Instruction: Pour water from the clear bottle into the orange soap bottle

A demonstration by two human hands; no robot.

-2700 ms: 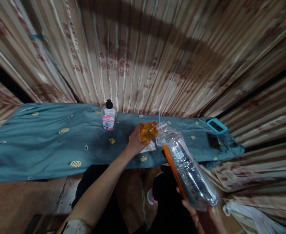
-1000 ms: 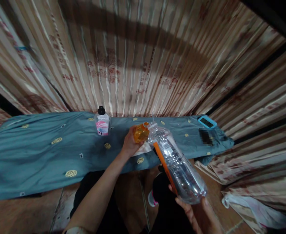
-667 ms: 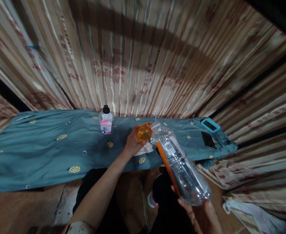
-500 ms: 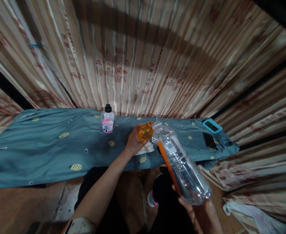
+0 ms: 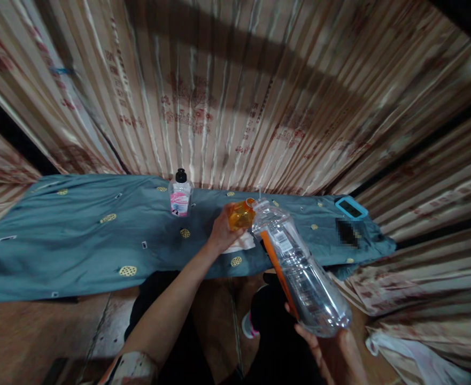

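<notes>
My left hand [image 5: 221, 229] is wrapped round a small orange see-through bottle [image 5: 241, 215], tilted with its open mouth to the right. By its base, my right hand [image 5: 331, 353] grips a large clear plastic bottle [image 5: 299, 267] with an orange label, tipped so that its neck points up and left. The two bottle mouths are close together; whether they touch, I cannot tell. Beneath the orange bottle lies a white tissue or cloth [image 5: 240, 244]. A clear bottle with a black cap and pink label [image 5: 180, 197] stands upright to the left.
A teal cloth with yellow pineapple prints [image 5: 78, 240] covers the narrow table. On its right end are a blue-framed device with a dark screen [image 5: 351, 208] and a pixelated dark object [image 5: 347, 232]. Patterned curtains [image 5: 203, 107] hang behind and at both sides.
Both hands hold the same bottles in nearly the same pose. The whole view has shifted slightly, and the dark phone-like object at the right now appears pixelated.
</notes>
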